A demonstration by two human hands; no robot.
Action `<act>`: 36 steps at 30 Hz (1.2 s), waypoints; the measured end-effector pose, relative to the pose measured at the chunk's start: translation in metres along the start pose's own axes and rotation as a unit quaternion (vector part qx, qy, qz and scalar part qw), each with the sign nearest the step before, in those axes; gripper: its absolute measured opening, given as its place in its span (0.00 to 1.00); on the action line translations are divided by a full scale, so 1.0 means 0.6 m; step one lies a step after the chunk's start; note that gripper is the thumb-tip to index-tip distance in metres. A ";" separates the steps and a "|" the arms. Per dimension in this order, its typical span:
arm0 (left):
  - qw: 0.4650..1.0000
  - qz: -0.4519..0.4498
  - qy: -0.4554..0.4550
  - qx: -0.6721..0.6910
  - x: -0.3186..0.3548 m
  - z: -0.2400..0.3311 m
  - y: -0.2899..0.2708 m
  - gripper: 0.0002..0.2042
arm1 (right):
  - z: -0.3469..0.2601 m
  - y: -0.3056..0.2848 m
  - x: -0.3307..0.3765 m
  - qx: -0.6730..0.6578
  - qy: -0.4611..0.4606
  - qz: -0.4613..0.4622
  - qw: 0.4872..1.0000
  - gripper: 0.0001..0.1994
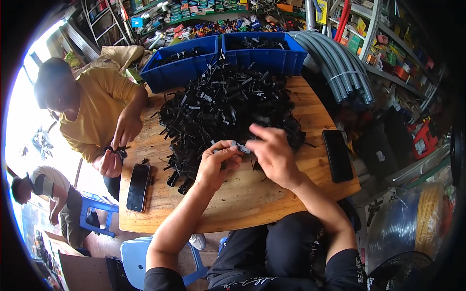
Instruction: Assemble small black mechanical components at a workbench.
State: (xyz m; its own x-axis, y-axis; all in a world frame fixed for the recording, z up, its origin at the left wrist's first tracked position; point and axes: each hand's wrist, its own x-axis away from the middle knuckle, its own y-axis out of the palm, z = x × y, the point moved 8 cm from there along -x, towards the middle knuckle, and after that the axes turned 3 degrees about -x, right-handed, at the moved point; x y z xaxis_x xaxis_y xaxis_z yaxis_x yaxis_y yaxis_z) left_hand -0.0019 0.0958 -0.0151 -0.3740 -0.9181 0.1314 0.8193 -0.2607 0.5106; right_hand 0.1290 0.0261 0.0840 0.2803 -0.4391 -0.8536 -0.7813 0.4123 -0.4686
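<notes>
- Wooden table (272, 194): the landmark; round-cornered, it fills the middle of the view.
- Left hand (213, 167): over the near middle of the table, fingers curled shut on one end of a small black-and-grey clip (239, 146).
- Right hand (272, 153): just beside the left hand, fingertips pinching the other end of the same clip; the clip is held between the two hands above the near edge of the pile.
- Pile of black plastic parts (223, 104): heaped on the far half of the table, many pieces bearing small pale rectangular labels; loose pieces trail toward the table's left side.
- Two blue bins (264, 58): side by side at the far edge of the table, each holding more black parts.
- Dark phone (138, 186): flat at the table's near left edge.
- Second phone (337, 155): flat at the table's right edge.
- Grey pipes (340, 63): a curved, tied bundle beyond the table's far right corner.
- Shelves (388, 43): behind and right of the table, stacked with small boxes and packets in red, yellow, green and blue.
- Person in a yellow shirt (97, 111): seated at the table's left side, both hands closed round a black part.
- Blue stool (133, 257): below the table's near left corner.
</notes>
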 end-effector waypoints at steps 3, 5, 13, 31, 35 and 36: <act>0.998 0.011 0.044 -0.043 0.004 0.014 0.009 0.07 | 0.086 0.023 0.041 -0.350 0.325 0.075 0.875 0.11; 0.998 0.013 0.042 -0.046 0.007 0.010 0.014 0.06 | 0.098 0.035 0.050 -0.403 0.368 0.039 0.837 0.11; 0.974 0.036 0.089 -0.205 0.022 0.013 0.022 0.10 | 0.095 0.051 0.055 -0.399 0.393 -0.020 0.828 0.05; 0.985 0.060 0.117 -0.114 0.013 0.049 -0.007 0.06 | 0.048 0.042 0.020 -0.334 0.258 -0.122 0.898 0.18; 0.994 0.019 0.056 -0.094 0.010 0.020 0.017 0.07 | 0.003 0.024 0.007 -0.059 0.021 -0.119 0.991 0.28; 0.995 0.006 0.041 -0.088 0.010 0.010 0.022 0.07 | -0.002 0.026 0.007 -0.021 0.000 -0.116 0.993 0.26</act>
State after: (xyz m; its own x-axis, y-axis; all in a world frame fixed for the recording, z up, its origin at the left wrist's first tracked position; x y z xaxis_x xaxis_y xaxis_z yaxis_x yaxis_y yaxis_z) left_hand 0.0041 0.0887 -0.0026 -0.3331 -0.9408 0.0625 0.8897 -0.2917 0.3511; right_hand 0.1173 0.0296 0.0733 0.4553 -0.5180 -0.7242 -0.7184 0.2668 -0.6425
